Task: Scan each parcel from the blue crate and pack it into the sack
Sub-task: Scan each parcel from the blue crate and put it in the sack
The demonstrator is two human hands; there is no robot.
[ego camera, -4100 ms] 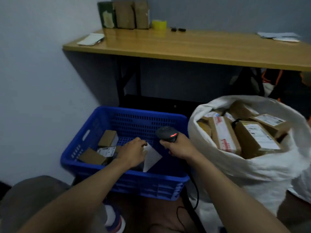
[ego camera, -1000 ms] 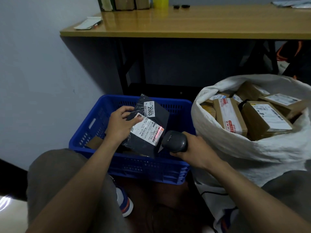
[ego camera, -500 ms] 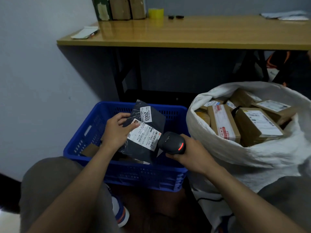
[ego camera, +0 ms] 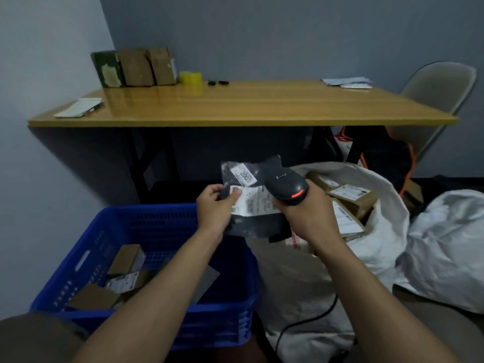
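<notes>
Partly — scanner (ego camera: 286, 188) overlaps parcel (ego camera: 258, 226), label blurred.

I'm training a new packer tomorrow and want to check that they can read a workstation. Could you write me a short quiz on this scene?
1. Choose one: the dark mailer is pinched by A) the left hand, B) the right hand, C) neither hand.
2. True or false: the scanner shows a red light.
3. Fill in: the cardboard boxes at lower left lie in the blue ___.

Key: 1 A. 2 True. 3 crate.
</notes>
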